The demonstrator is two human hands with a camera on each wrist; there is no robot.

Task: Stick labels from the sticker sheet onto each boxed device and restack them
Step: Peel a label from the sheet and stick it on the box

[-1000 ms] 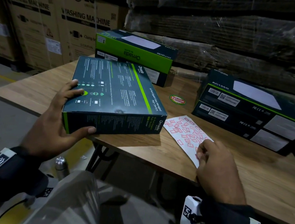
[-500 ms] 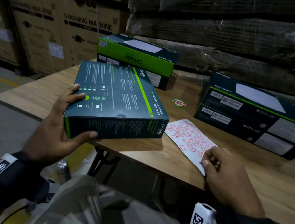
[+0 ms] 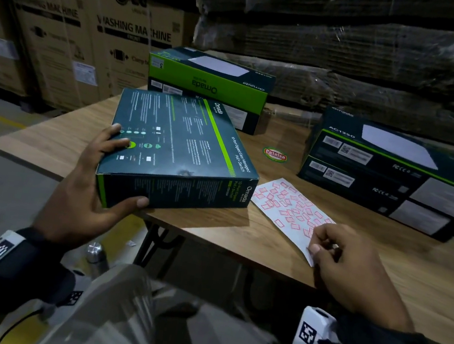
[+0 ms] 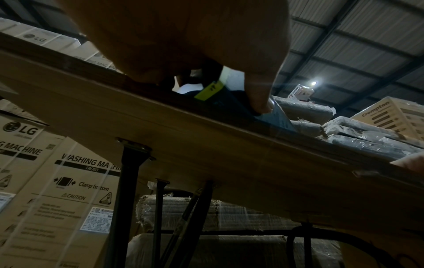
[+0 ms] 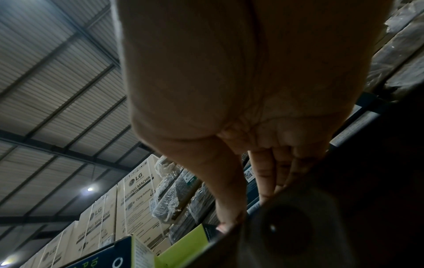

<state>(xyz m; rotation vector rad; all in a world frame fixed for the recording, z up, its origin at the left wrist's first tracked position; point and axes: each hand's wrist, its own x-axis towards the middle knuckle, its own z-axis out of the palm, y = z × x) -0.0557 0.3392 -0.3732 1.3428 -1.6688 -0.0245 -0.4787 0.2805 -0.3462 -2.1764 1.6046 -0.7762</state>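
Observation:
A dark teal Omada switch box (image 3: 176, 150) lies flat at the table's near left edge, its corner hanging over. My left hand (image 3: 96, 179) grips that near corner, thumb on the front side, fingers on top; the left wrist view shows the thumb on the box corner (image 4: 231, 101) from below. The white sticker sheet (image 3: 290, 210) with red labels lies to the right of the box. My right hand (image 3: 323, 243) rests on the sheet's near end with fingers curled, pinching at a label there; the label itself is hidden by the fingertips.
A green-and-dark Omada box (image 3: 209, 84) stands at the back of the wooden table (image 3: 240, 232). Two stacked dark boxes (image 3: 388, 177) sit at the right. A round Patelsa sticker (image 3: 275, 154) lies between them. LG washing machine cartons (image 3: 73, 33) stand behind on the left.
The camera view has shifted slightly. My right hand's fingers have worked a little along the sheet's near end. The left hand and the box stay put.

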